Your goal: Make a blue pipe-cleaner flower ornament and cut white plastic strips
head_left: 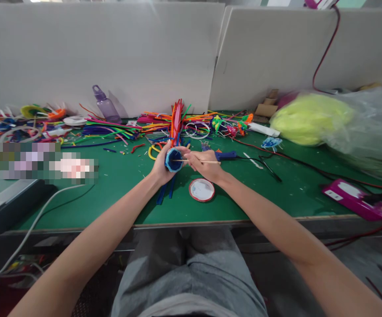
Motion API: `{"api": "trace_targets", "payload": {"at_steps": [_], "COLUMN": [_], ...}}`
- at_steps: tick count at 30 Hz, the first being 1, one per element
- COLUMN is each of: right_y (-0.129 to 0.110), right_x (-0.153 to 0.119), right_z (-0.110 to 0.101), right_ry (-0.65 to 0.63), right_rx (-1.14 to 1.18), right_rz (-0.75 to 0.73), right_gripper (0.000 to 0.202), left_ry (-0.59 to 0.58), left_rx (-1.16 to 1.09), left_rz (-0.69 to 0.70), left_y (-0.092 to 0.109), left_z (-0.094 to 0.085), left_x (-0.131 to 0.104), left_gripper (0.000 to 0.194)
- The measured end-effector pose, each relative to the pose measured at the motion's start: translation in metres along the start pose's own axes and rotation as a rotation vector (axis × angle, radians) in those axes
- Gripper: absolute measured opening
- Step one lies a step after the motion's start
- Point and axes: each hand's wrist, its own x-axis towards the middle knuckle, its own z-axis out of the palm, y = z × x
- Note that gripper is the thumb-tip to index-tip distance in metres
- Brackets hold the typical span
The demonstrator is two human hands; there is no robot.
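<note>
Above the green table (112,202), right fingers (194,161) curl around a thin stick (213,162).

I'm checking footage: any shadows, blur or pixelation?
Head view: soft shadow beside the purple bottle on the pale partition; head view: inside of the blue cup looks dark; head view: plastic bag looks soft, pixelation covers a patch at left.

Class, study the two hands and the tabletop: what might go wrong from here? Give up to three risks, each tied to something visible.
1. The thin stick in the right hand points into the blue cup, so a slip might dent the cup or jab the left hand holding it.
2. The red-rimmed white disc lies close by on the near side; a dropped wrist could knock it.
3. The blue-handled tool lies beside the right hand and might get bumped.
</note>
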Motion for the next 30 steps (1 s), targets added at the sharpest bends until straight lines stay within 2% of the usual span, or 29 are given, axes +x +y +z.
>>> {"api": "trace_targets", "payload": {"at_steps": [5,12,15,21,25,30], "right_y": [-0.0013,-0.0055,-0.0058,-0.0057,-0.0052,-0.0062], "right_x": [0.0009,0.0019,0.002,0.0014,0.0006,-0.0002], "right_z": [-0.0028,-0.0061,-0.0051,-0.0038,-0.0032,-0.0022], "right_ry": [-0.021,0.042,0.031,0.016,-0.007,0.027], "right_rx": [-0.043,-0.05,-0.069,-0.089,-0.077,-0.038], "right_rz": [-0.047,0.012,0.009,0.016,0.016,0.038], "right_gripper": [0.062,0.059,0.059,0.061,0.059,0.059], "left_ry": [-0.008,0.099,0.076,0.051,0.054,0.061], "left_rx": [0.021,0.017,0.037,0.07,0.063,0.082], "left_rz": [0.032,0.174,0.18,0.183,0.188,0.168], "left_y": [0.0014,0.0003,-0.0015,-0.0057,-0.0063,-0.0054], "left_z": [0.0018,0.0032,0.0035,0.0031,0.0025,0.0044], "left_x": [-0.0003,0.0003,-0.0002,0.0,0.0001,-0.0013], "left_gripper": [0.051,0.047,0.045,0.023,0.025,0.025]}}
